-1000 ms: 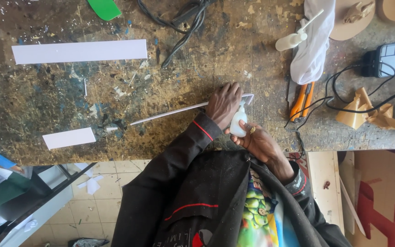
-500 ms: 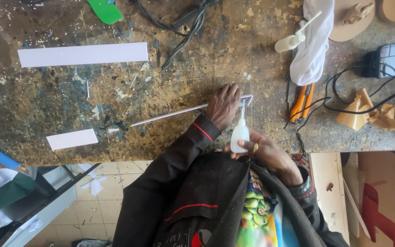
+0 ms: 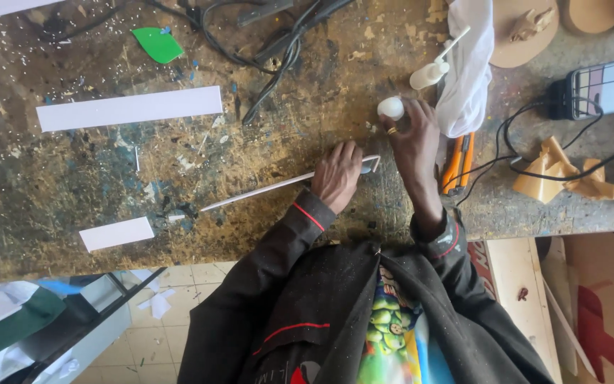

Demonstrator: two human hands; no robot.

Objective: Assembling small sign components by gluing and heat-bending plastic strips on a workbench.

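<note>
My left hand (image 3: 337, 175) presses down on the right end of a long thin white strip (image 3: 257, 191) that lies slanted on the stained wooden workbench (image 3: 72, 178). My right hand (image 3: 412, 139), with a ring on one finger, reaches forward and holds a small white glue bottle (image 3: 391, 108) upright on the bench, beyond the strip's end. A second white bottle with a long nozzle (image 3: 431, 71) lies just beyond it, beside a white cloth (image 3: 469, 67).
A wide white strip (image 3: 129, 108) and a short white piece (image 3: 116, 233) lie at left, a green scrap (image 3: 158, 44) at back. Black cables (image 3: 278, 43), an orange cutter (image 3: 458, 163), a phone (image 3: 609, 85) on a cable and tan cardboard scraps (image 3: 563, 174) crowd the right.
My right hand has carried the white bottle away from the strip's end, forward onto the bench near the other bottle. My left hand stays on the strip.
</note>
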